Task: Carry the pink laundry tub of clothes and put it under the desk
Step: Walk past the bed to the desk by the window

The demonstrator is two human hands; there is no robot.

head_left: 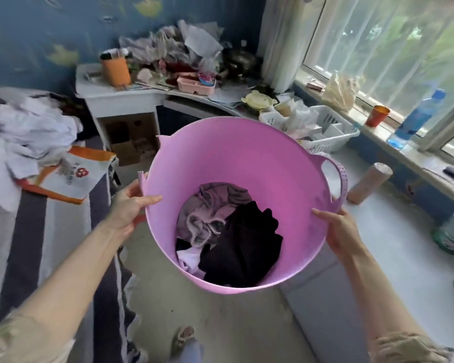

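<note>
Head: both hands [131, 205] grip tub [236, 158].

pink tub [247, 158] with black and mauve-grey clothes [228, 231] plus a bit of white inside, beige sleeves [24, 339] on both arms. far wall [37, 35] blue with yellow leaf-like shapes, desk [121, 95] white, on it an orange cup [115, 70] and pale pink tray [195, 85], white basket [325, 132] to its right. left bed [37, 231] in grey and white stripes with white-and-orange bag [71, 176], right sill with blue bottle [417, 119] and orange-red cup [377, 116], curtain [281, 40] white.
</note>
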